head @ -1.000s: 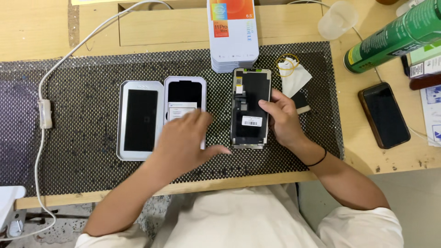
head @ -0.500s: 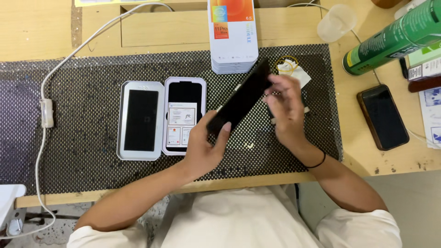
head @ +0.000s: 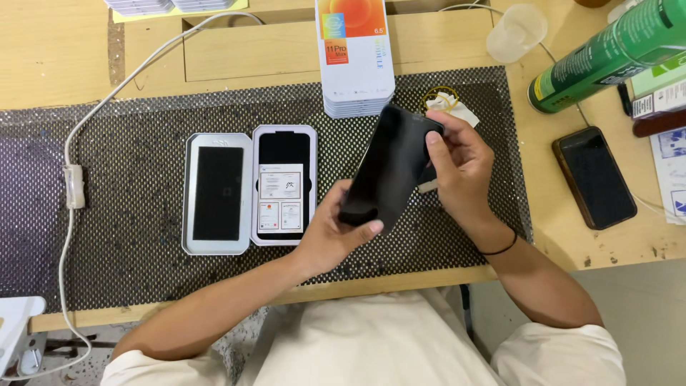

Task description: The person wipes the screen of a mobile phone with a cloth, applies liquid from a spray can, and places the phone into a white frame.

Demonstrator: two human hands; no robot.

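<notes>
Black screen panel [head: 389, 168] (seemingly glossy) tilted.
</notes>
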